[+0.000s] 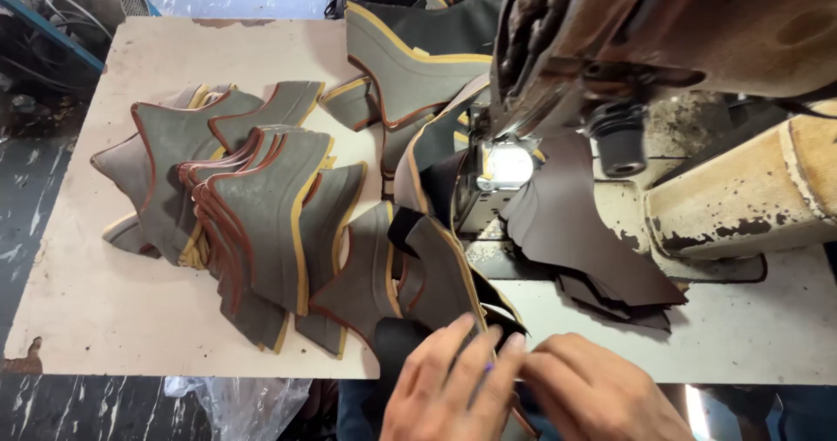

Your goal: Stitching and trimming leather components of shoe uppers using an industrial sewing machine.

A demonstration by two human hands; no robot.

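At six o'clock, nearest the camera, the left hand and the right hand are meeting at the table's front edge. The left fingers are lying flat and close together on the grey piece, pressing its near end; the right fingers are curling narrowly toward the same spot, seemingly pinching the yellow-trimmed edge, though the grip itself is partly hidden. That piece is running from the hands up toward twelve o'clock, into the sewing machine, where a small lamp is glowing.

If the fingers are following the edge too closely toward the needle area, they could get caught; the dark flap folding over the piece could also get stitched in by mistake. At three o'clock, loose brown pieces are sitting near the feed and could drag along.

At nine o'clock, a leaning stack of finished pieces is spreading across the table; a tug on the overlapping piece could topple it.
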